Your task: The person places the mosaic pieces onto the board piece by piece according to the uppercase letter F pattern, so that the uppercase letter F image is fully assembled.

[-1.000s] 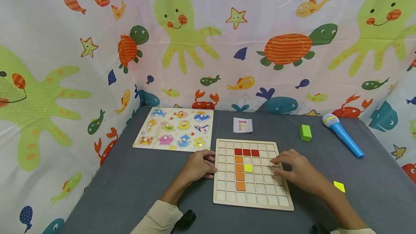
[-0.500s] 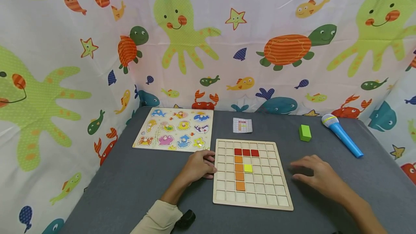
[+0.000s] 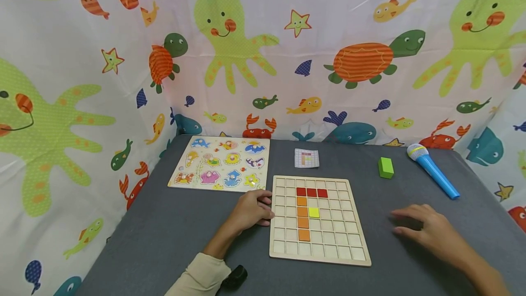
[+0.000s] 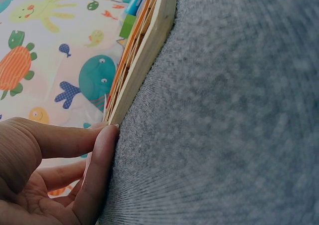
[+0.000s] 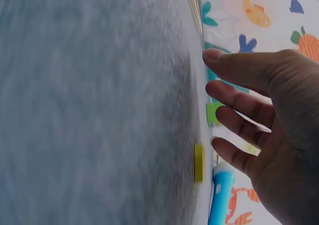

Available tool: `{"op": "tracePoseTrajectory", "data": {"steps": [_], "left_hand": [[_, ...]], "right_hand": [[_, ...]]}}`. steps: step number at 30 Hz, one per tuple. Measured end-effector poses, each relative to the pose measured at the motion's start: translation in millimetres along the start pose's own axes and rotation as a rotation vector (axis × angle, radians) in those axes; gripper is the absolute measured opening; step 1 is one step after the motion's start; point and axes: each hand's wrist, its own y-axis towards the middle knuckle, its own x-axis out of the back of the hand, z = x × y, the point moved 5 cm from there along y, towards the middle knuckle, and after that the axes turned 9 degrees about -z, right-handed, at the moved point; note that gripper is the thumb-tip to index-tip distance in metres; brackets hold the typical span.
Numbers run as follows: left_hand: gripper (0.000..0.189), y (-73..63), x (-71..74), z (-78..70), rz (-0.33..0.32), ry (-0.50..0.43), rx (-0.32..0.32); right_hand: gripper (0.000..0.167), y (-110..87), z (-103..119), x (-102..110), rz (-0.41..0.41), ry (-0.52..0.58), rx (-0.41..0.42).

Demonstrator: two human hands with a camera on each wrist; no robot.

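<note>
A wooden grid board point(image 3: 334, 239) lies on the dark grey table, with red, orange and yellow square tiles in some of its cells. My left hand point(image 3: 248, 209) holds the board's left edge; in the left wrist view its thumb and a finger meet at the wood point(image 4: 144, 60). Over the table to the right of the board, my right hand point(image 3: 435, 234) has loosely bent fingers and nothing between them. A yellow piece point(image 5: 199, 162) lies on the table beyond that hand's fingers in the right wrist view; the head view hides it.
A small printed grid card point(image 3: 306, 158) lies behind the board. To its right are a green block point(image 3: 386, 168) and a blue toy microphone point(image 3: 433, 171). A sea-animal peg puzzle point(image 3: 222, 163) sits at the back left. Patterned cloth point(image 3: 263, 63) surrounds the table's back.
My right hand has moved off the board's right side, rightward and a little nearer, and now covers the yellow piece. My left hand and the board stay in place.
</note>
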Motion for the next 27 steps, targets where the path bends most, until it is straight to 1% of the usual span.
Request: {"op": "tracePoseTrajectory", "data": {"steps": [2,8,18,22,27], "left_hand": [[0.06,-0.1,-0.1,-0.2,0.0,0.003,0.0],[0.06,0.1,-0.4,-0.3,0.0,0.003,-0.003],[0.059,0.3,-1.0,-0.2,0.004,0.003,-0.007],[0.059,-0.1,-0.8,-1.0,0.004,0.001,-0.01],[0.059,0.0,-0.5,-0.5,0.003,0.004,-0.012]], "right_hand": [[0.038,-2.4,-6.0,2.3,0.011,0.0,-0.017],[0.041,-7.2,-22.7,8.4,0.083,0.019,-0.1],[0.048,-17.8,-45.7,12.8,0.143,-0.028,-0.184],[0.046,-22.1,-53.0,11.9,0.164,-0.038,-0.203],[0.04,-25.8,-56.4,12.7,0.157,-0.06,-0.206]]}}
